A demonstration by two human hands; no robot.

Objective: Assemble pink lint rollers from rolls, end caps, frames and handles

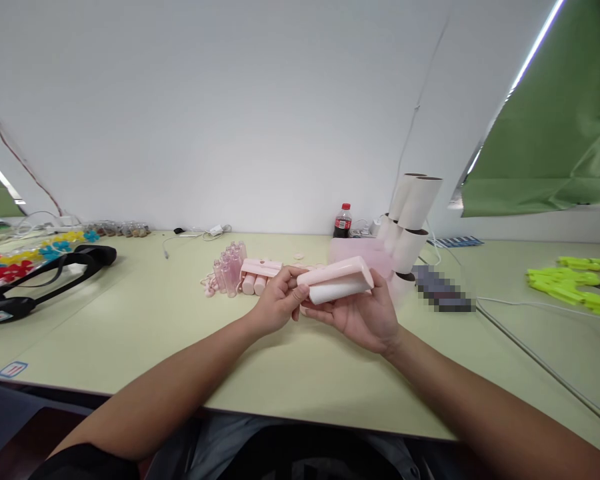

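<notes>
Above the table, both my hands hold a pale pink, curved plastic cover with a white roll along its lower side. My left hand pinches the left end, thumb in front. My right hand cradles the right end from below and behind; part of its thumb is hidden. Just beyond my left hand lie pink cylinder pieces under a pink cover piece. Clear pink tubes stand beside them, with small pink parts at their foot.
White tubes are stacked at the right behind a translucent pink bag. A cola bottle stands by the wall. Black straps and colourful flower shapes lie left. Bright yellow-green parts and a cable lie right.
</notes>
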